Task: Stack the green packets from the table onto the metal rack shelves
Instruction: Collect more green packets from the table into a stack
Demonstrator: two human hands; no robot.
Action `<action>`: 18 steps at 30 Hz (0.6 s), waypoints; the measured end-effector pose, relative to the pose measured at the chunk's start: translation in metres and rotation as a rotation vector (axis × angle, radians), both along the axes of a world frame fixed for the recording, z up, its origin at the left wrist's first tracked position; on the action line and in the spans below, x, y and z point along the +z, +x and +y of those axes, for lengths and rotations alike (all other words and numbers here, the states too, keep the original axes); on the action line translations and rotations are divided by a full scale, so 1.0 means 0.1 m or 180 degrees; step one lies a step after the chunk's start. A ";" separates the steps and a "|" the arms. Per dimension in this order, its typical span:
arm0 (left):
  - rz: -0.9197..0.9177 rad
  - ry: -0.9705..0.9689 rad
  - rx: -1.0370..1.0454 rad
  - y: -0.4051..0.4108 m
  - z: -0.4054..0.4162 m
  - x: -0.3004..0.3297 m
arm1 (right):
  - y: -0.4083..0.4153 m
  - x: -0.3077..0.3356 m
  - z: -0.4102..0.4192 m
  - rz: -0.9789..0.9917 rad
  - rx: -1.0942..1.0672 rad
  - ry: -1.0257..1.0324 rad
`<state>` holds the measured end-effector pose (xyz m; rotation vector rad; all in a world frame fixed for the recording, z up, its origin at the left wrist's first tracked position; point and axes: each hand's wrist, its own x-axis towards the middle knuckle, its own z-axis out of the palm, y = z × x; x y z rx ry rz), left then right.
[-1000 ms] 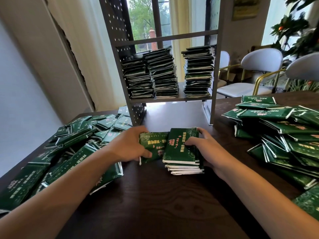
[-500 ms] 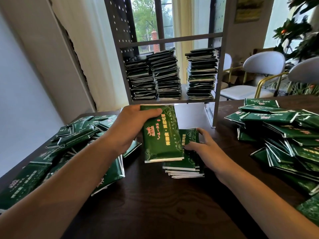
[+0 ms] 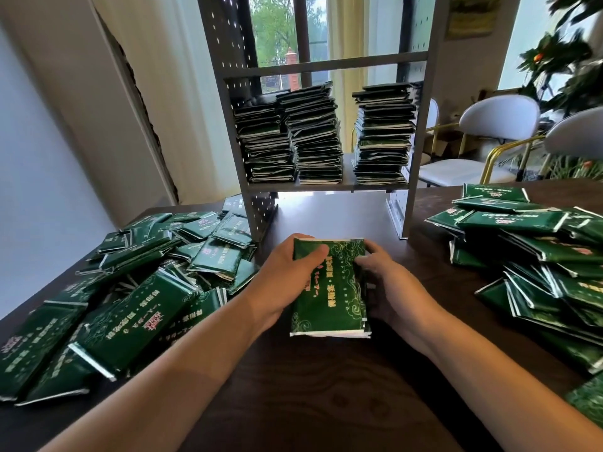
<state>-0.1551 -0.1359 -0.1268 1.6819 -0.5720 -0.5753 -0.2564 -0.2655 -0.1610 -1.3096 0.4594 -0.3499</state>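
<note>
Green foil packets with gold lettering fill my head view: a small stack of them (image 3: 329,288) sits at the centre of the frame on the dark wooden worktop (image 3: 310,393). My left hand (image 3: 287,275) grips the stack's left edge, thumb curled over the top packet, and my right hand (image 3: 388,282) clasps its right edge with fingers curled round it. A loose heap of packets (image 3: 137,288) spreads across the lower left, another heap (image 3: 535,256) lies at the right. At upper centre, the grey perforated metal rack (image 3: 326,187) carries three tall packet stacks (image 3: 316,135) on its shelf.
</note>
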 end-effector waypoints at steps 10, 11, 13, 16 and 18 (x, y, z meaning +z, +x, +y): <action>-0.0609 -0.0843 -0.0027 -0.11 0.08 0.03 | -0.11 0.08 0.10 -0.0751 0.0095 -0.0559; -0.0451 -0.0944 -0.0121 -0.12 0.08 0.02 | -0.11 0.06 0.10 -0.0724 0.0113 -0.0590; -0.0028 -0.1141 -0.0252 -0.14 0.07 -0.05 | -0.11 0.05 0.10 -0.0601 0.0218 -0.0736; 0.0264 -0.1201 -0.0222 -0.19 0.06 -0.14 | -0.12 0.05 0.12 -0.0379 0.0381 -0.1012; 0.0259 -0.1206 -0.0228 -0.23 0.06 -0.18 | -0.12 0.06 0.12 -0.0318 0.0437 -0.1086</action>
